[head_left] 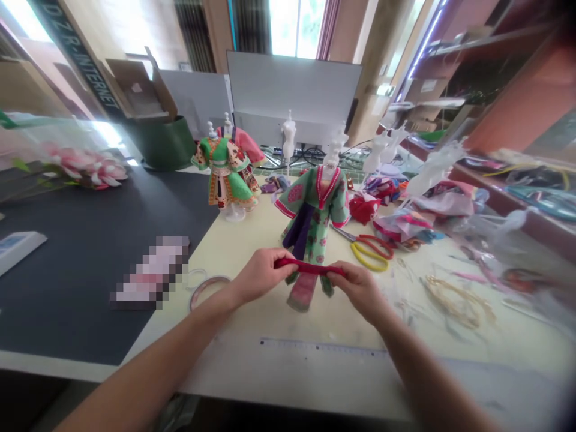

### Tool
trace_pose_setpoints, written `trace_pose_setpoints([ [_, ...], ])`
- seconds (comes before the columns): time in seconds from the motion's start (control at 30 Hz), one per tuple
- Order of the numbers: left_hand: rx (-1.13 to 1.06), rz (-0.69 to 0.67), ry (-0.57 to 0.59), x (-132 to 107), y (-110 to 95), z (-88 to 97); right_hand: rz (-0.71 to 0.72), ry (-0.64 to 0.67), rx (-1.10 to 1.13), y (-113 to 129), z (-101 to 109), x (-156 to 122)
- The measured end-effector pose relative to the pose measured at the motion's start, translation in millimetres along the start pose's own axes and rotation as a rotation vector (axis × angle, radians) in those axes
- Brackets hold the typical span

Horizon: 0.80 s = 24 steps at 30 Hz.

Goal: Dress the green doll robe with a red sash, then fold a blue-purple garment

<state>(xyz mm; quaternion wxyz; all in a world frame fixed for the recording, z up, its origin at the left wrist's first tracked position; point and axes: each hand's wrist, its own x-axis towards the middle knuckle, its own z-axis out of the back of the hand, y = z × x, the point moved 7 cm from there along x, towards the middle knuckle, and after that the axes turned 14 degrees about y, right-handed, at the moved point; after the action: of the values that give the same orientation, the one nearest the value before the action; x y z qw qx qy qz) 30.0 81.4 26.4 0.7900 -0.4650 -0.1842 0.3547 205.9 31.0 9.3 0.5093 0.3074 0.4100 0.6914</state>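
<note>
On the counter [252, 327], you are working over a green floral doll robe [310, 219] on a white mannequin [333, 155]. Your left hand [258, 276] and right hand [357, 291] are pinching opposite ends of a red fabric band [309, 267], pulling it taut just in front of the robe's waist. Red-and-yellow-handled scissors [371, 251] are lying near your right hand.

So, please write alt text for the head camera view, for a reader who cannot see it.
The left hand and right hand hold a red fabric strip across a green floral doll robe on a white dress form. Red-and-yellow-handled scissors lie to the right.
</note>
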Motion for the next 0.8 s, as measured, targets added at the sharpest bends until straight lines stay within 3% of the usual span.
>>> trace_pose_setpoints([
  [0.3,-0.102,-0.149,-0.291,16,-30,28.9,0.104,-0.268,0.035,27,41,17],
  [0.5,-0.187,-0.259,-0.394,23,-32,30.7,0.211,-0.348,0.105,38,44,30],
  [0.8,-0.203,-0.282,-0.461,28,-32,29.7,0.239,-0.419,0.138,34,45,35],
])
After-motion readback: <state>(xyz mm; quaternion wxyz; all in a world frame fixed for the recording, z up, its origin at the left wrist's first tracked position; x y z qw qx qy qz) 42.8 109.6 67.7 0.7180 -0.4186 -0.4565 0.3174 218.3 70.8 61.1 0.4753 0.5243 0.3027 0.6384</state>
